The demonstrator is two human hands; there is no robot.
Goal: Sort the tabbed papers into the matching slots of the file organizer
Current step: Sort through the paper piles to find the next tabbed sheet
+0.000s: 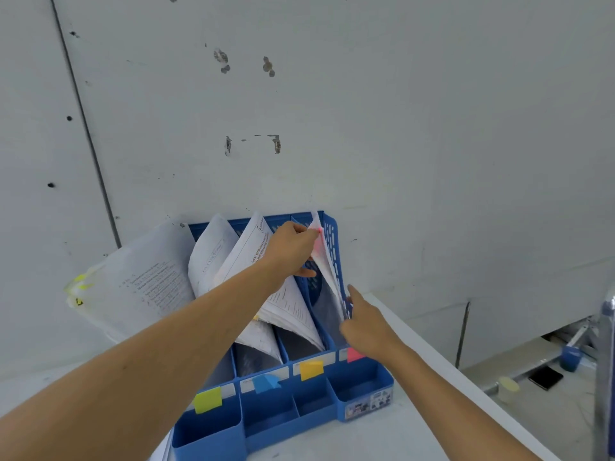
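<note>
A blue file organizer (362, 387) stands on a white table against the wall, its slots marked green (207, 399), blue (265, 382), yellow (311, 370) and pink (353, 354). Papers lean in the first three slots. My left hand (293, 251) pinches the top of a pink-tabbed paper stack (327, 261) that stands in the rightmost, pink slot. My right hand (366, 324) holds the lower front edge of those papers by the organizer's right wall. A stack with yellow-green tabs (133, 287) leans out of the leftmost slot.
The white table (399, 437) ends at the right, close beside the organizer. Beyond that edge, lower down, lie a blue cup (570, 357), a black phone (545, 377) and a metal frame (604, 361). A marked white wall (332, 128) stands directly behind.
</note>
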